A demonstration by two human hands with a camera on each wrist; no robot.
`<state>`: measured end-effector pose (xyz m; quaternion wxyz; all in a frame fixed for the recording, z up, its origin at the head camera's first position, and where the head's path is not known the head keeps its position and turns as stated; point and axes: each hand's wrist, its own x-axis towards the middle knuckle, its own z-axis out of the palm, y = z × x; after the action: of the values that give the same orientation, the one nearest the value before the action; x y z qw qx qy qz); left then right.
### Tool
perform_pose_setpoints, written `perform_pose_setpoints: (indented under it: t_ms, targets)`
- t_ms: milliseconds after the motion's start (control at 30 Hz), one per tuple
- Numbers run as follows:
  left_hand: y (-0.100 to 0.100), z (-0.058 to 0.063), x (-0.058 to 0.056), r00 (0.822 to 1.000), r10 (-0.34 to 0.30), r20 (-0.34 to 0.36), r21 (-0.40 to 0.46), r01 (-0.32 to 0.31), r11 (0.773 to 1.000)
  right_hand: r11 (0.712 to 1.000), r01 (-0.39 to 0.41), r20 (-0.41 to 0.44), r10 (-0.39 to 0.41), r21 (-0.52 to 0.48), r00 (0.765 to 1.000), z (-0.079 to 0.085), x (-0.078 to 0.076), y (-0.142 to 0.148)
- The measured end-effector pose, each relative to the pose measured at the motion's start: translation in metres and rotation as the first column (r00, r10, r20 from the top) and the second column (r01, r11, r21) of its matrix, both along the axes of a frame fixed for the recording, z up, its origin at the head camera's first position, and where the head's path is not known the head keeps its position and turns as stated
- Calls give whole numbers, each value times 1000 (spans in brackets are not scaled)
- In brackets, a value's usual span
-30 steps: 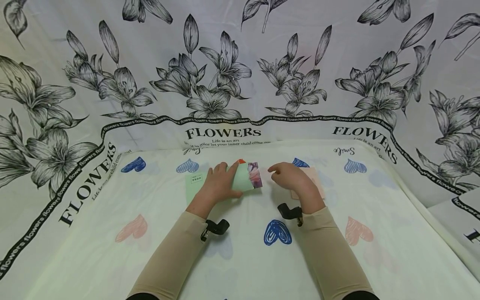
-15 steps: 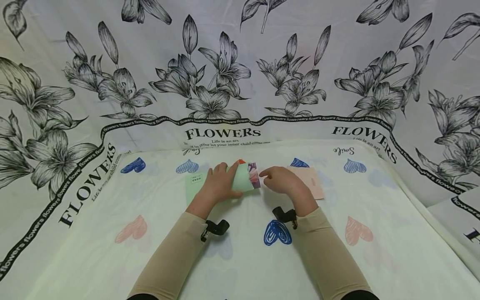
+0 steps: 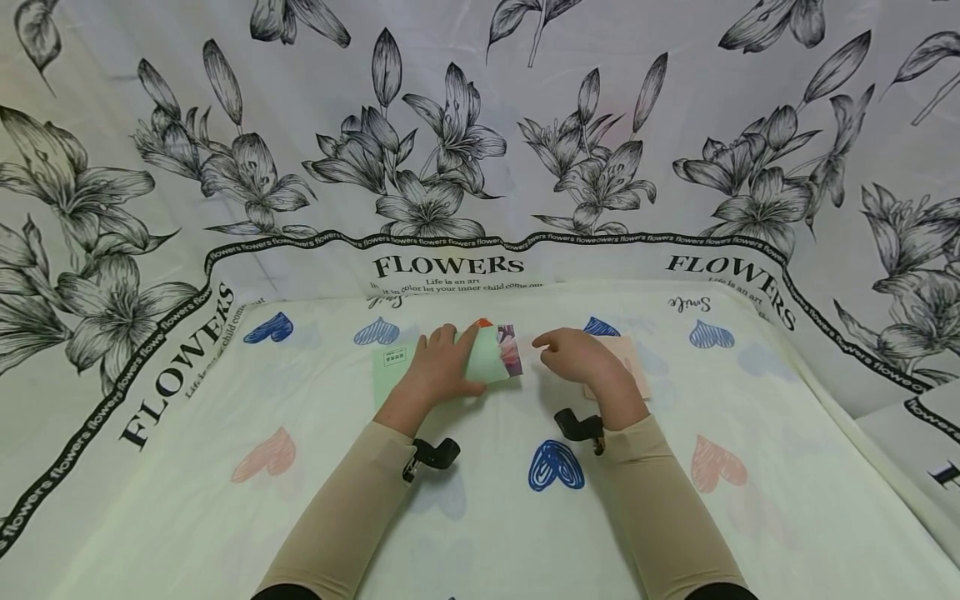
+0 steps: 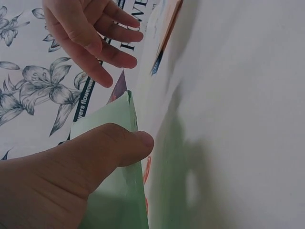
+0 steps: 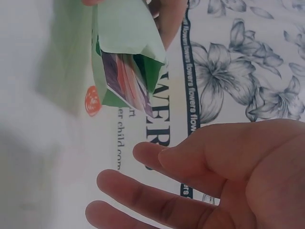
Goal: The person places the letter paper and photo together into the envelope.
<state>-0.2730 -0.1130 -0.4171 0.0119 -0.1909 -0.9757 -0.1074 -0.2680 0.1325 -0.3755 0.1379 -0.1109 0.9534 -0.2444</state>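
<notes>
My left hand [image 3: 438,367] grips a pale green envelope [image 4: 107,200], thumb along the near face and the other fingers over its far side. A purple and pink floral card [image 5: 126,81] sits in the envelope's open end, its outer part sticking out to the right. In the head view, green paper with a small printed box [image 3: 394,357] shows left of the hand; the hand hides the middle. Just right of the card hovers my right hand [image 3: 577,354], apart from it and holding nothing. The right wrist view shows its fingers loosely extended.
A pale pink envelope [image 3: 633,367] lies partly behind the right wrist. Printed hearts, such as the blue one [image 3: 556,465], mark the white tablecloth [image 3: 480,533]. Beyond the table hangs a flower-printed cloth [image 3: 465,192].
My right hand moved left to the card's outer edge, then drew back to the right. The card appears slightly deeper in the envelope. The left hand kept its hold.
</notes>
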Motion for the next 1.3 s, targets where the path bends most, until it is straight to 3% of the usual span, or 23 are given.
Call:
perform_pose_setpoints:
  t_ms: [867, 1300]
  targets:
    - [1, 1, 0, 1000, 1, 8, -4, -1, 1000, 1000, 5, 24, -5, 4, 1000, -1, 2, -2]
    - [4, 2, 2, 1000, -16, -3, 4, 16, 1000, 999, -46, 16, 46, -3, 999, -2, 5, -12]
